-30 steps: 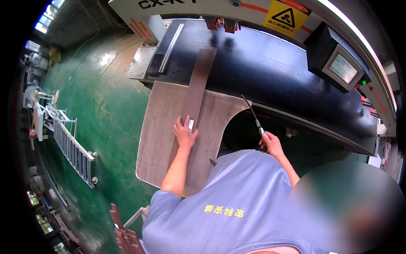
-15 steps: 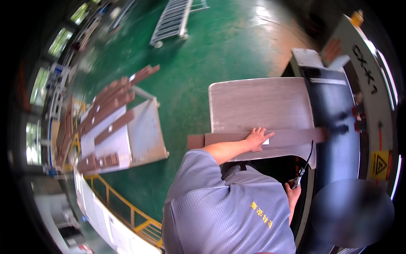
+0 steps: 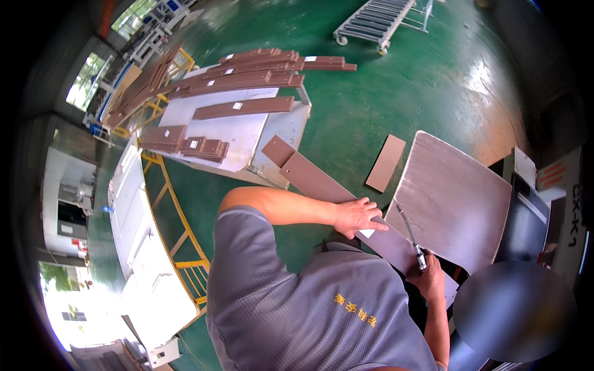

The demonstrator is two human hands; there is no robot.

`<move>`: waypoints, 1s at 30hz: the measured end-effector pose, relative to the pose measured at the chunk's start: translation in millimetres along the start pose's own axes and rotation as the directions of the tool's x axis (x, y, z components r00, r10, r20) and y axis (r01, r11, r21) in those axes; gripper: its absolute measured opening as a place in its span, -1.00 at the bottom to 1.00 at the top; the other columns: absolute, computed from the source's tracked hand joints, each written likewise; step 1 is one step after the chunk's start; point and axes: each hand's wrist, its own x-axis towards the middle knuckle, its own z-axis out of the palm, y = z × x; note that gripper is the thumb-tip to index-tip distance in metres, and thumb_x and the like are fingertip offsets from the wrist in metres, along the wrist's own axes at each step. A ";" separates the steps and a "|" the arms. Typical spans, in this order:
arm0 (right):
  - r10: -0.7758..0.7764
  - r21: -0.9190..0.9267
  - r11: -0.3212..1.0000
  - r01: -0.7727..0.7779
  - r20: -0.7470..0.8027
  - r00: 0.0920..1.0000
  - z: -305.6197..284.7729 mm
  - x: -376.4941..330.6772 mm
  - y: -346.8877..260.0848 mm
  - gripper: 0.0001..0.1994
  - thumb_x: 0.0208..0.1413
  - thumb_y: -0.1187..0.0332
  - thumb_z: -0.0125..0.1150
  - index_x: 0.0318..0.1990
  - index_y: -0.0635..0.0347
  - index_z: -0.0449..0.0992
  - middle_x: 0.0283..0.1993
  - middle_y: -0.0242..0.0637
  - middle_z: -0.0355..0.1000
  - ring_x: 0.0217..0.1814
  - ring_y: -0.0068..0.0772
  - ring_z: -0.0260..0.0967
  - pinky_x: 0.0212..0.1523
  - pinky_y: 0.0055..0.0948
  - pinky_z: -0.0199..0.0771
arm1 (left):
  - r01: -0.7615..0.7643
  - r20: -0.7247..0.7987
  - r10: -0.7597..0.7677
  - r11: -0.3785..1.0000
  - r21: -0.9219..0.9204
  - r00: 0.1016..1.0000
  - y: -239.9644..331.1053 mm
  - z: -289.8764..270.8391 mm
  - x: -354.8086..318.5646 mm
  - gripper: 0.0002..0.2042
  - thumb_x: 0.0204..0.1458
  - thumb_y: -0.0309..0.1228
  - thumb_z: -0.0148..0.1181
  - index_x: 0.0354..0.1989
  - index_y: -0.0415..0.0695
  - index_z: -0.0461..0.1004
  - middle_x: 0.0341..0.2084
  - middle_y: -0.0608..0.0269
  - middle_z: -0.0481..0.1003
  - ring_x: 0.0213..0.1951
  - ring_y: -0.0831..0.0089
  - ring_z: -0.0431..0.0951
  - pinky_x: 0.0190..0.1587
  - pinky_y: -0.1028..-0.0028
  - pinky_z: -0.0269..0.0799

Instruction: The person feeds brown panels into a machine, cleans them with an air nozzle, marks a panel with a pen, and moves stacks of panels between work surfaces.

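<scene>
A stack of long brown boards (image 3: 322, 187) lies slantwise across my front, its far-left end stepped and a white label partly under my left hand. My left hand (image 3: 357, 217) is closed over the boards near their middle. My right hand (image 3: 430, 276) grips a silver air blow gun (image 3: 421, 258) with a long thin nozzle pointing away from me. That hand is close to the boards' near-right end; whether it also touches them I cannot tell. A grey-brown worktable (image 3: 458, 198) stands just beyond the boards, to the right.
A short brown board (image 3: 385, 164) shows against the green floor, its support unclear. At the left, a white-topped table (image 3: 250, 133) carries several brown boards (image 3: 244, 106). Yellow railing (image 3: 170, 219) runs nearer. A wheeled roller rack (image 3: 374, 23) stands far off; a machine (image 3: 563, 210) is at the right.
The view has turned right. The boards have swung from lying straight across the worktable to a slant at its left edge. My right hand has come to their near end with the blow gun.
</scene>
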 end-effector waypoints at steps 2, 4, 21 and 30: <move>-0.045 -0.133 0.990 0.055 0.079 0.996 13.0 15.7 -41.3 -0.35 -0.23 0.40 0.63 0.06 0.26 0.38 0.45 0.07 0.29 0.44 0.21 0.28 0.20 0.02 0.58 | 0.000 -0.014 -0.001 0.999 -0.045 1.000 -20.7 7.8 -33.7 0.04 -0.30 -0.28 0.61 0.52 0.19 0.26 0.23 -0.03 0.36 0.26 0.03 0.35 0.24 0.05 0.25; -0.049 -0.173 0.983 0.056 0.042 0.998 46.0 41.2 -60.5 -0.39 -0.10 0.36 0.55 0.10 0.27 0.37 0.41 0.04 0.29 0.41 0.23 0.27 0.16 0.07 0.58 | 0.000 -0.079 -0.002 1.000 -0.029 0.997 -53.6 14.7 -68.3 0.00 -0.31 -0.26 0.60 0.48 0.17 0.30 0.18 -0.01 0.40 0.22 0.07 0.38 0.17 0.08 0.27; -0.309 -0.325 0.885 0.332 0.122 0.943 117.4 475.8 -393.5 0.07 -0.14 0.37 0.51 0.61 -0.06 0.06 0.18 0.03 0.35 0.19 0.23 0.39 0.06 0.07 0.63 | 0.376 -0.057 -0.372 0.919 0.121 0.927 -445.5 -58.3 -365.2 0.15 -0.27 -0.29 0.63 0.60 0.21 0.07 0.15 0.07 0.37 0.24 0.05 0.38 0.34 0.01 0.20; -0.510 -0.287 0.797 0.532 0.152 0.847 175.1 770.4 -629.3 0.25 -0.30 0.38 0.63 0.64 -0.17 -0.03 0.23 0.05 0.37 0.30 0.24 0.38 0.16 0.08 0.63 | 0.802 -0.226 -0.769 0.565 0.195 0.597 -646.7 -129.6 -602.0 0.00 -0.17 -0.50 0.51 0.56 0.14 0.18 0.21 0.05 0.42 0.40 0.02 0.30 0.62 -0.10 -0.18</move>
